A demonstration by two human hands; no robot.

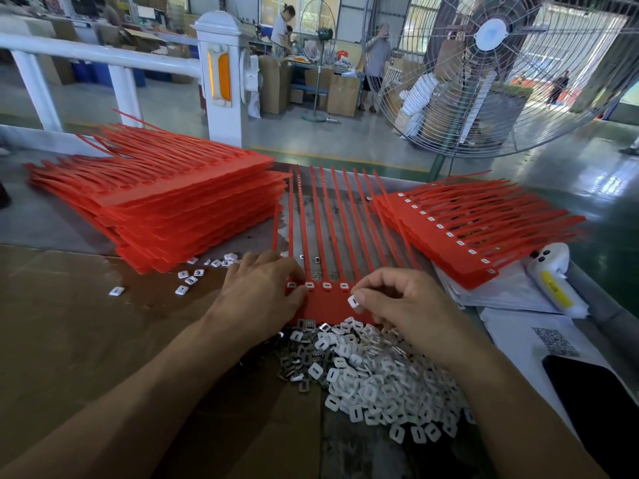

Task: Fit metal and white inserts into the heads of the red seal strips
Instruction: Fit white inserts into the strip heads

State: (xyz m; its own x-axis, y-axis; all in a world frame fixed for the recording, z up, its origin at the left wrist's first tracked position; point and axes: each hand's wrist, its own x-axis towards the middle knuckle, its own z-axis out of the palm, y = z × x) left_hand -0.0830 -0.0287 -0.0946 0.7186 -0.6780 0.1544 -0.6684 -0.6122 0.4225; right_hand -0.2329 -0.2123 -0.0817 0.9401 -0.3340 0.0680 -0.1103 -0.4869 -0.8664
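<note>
A red sheet of joined seal strips [328, 305] lies flat in front of me, tails pointing away. Several of its heads at the left hold white inserts [326, 285]. My left hand [262, 295] rests on the sheet's left end, fingertips pressing at a head. My right hand [404, 305] hovers over the right end and pinches one white insert [354, 301] between thumb and forefinger. A heap of white inserts [387, 375] and grey metal inserts [294, 361] lies just below the sheet.
A tall stack of red strip sheets [179, 205] sits at the left, a lower stack with white inserts fitted [477, 233] at the right. Loose inserts [193, 278] lie near the left stack. A white device [553, 281], papers and a dark phone [594, 395] lie right. A big fan [491, 74] stands behind.
</note>
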